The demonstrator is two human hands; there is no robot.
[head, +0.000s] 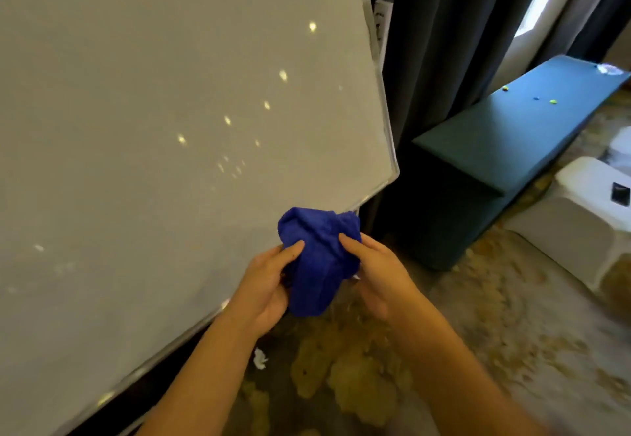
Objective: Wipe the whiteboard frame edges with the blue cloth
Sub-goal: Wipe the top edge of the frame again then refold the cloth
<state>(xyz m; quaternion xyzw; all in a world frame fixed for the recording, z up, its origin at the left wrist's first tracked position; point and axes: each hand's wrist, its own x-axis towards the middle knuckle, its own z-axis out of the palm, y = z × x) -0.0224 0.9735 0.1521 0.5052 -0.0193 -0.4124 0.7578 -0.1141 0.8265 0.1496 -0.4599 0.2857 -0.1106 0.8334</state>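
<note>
A bunched blue cloth (319,258) is held between both hands just below the whiteboard's lower right corner. My left hand (264,285) grips its left side, thumb on top. My right hand (372,271) grips its right side. The whiteboard (170,128) fills the left of the view, tilted, with ceiling lights mirrored in its grey surface. Its silver frame (384,100) runs down the right edge to the rounded corner, then along the bottom edge toward the lower left. The cloth's top overlaps the bottom frame near the corner; I cannot tell whether it touches.
Dark curtains (444,42) hang right behind the board. A dark green bench (505,141) with small coloured bits on it stands to the right. White boxes (587,196) sit at the far right. A crumpled white scrap (260,357) lies on the patterned carpet (478,316).
</note>
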